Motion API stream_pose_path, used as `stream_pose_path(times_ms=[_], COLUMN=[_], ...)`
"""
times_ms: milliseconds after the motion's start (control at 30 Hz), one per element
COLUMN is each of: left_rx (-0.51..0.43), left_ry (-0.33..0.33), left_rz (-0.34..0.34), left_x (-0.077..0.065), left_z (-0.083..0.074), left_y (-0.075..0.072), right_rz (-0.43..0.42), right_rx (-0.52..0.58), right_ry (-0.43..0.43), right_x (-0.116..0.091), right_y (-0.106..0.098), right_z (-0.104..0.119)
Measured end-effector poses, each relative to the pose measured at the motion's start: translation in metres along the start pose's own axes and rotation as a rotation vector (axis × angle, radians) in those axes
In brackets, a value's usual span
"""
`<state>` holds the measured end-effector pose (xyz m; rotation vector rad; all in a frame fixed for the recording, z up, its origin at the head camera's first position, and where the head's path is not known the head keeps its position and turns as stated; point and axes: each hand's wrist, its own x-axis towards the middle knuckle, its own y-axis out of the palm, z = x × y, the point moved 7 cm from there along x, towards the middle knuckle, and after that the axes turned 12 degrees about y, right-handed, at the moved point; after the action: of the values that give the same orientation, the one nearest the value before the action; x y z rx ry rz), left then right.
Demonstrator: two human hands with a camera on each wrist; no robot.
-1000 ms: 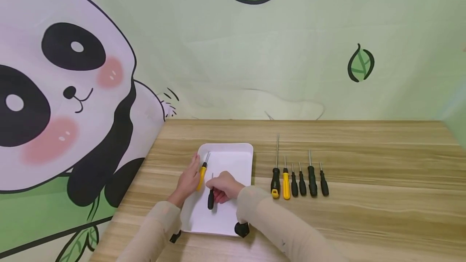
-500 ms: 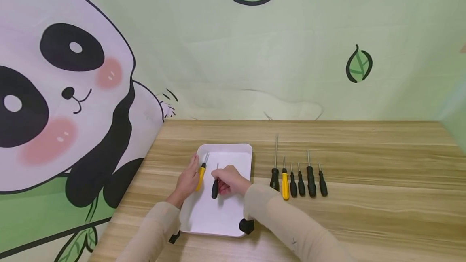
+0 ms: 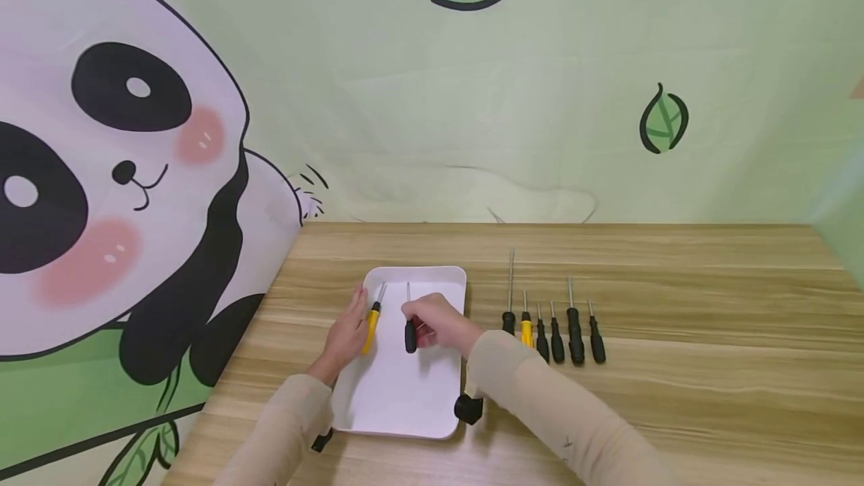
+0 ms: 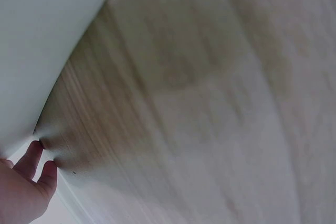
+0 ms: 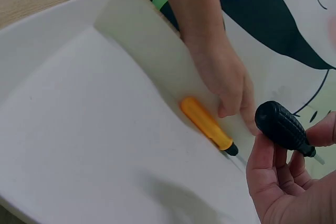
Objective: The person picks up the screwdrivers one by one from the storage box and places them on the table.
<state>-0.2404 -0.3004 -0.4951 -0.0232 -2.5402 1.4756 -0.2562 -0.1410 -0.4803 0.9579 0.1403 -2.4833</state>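
Observation:
A white tray [image 3: 398, 403] stands on the wooden table. Over it my right hand [image 3: 435, 319] pinches a small black-handled screwdriver [image 3: 410, 337], its shaft pointing away from me. In the right wrist view the thumb sits by the neck of that screwdriver [image 5: 281, 125], with fingertips under the handle. My left hand [image 3: 347, 328] rests along the tray's left wall with fingers fairly straight; two fingertips show low in the left wrist view. Beside it, inside the tray, lies a yellow screwdriver [image 3: 372, 327] with a black collar, tip toward the far side.
Right of the tray, several screwdrivers lie in a row: a long black one [image 3: 509, 319], a yellow one [image 3: 526, 327] and black ones [image 3: 575, 336]. My right sleeve [image 3: 540, 388] overlaps the nearest handles. A panda-print wall cloth [image 3: 472, 111] hangs behind the table [image 3: 709, 298].
My right hand has carried the black screwdriver away from me and slightly right over the tray. The left hand and the yellow screwdriver beside it stay in place.

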Motion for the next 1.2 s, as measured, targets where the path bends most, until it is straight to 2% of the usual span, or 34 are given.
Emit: stream_pose_path(times_ms=[200, 600, 833, 1200], left_rx=[-0.005, -0.013, -0.025, 0.002], left_ry=[0.009, 0.014, 0.002, 0.029], left_rz=[-0.006, -0.013, 0.003, -0.006], left_x=[0.0, -0.001, 0.0, 0.0], left_z=[0.0, 0.001, 0.002, -0.002], left_y=[0.0, 0.0, 0.001, 0.0], right_rz=[0.042, 0.049, 0.037, 0.013], right_rx=[0.028, 0.008, -0.012, -0.021], right_ry=[-0.024, -0.1, -0.113, -0.105], right_x=[-0.007, -0.029, -0.038, -0.048], right_y=[-0.009, -0.03, -0.047, -0.08], right_z=[0.009, 0.024, 0.026, 0.022])
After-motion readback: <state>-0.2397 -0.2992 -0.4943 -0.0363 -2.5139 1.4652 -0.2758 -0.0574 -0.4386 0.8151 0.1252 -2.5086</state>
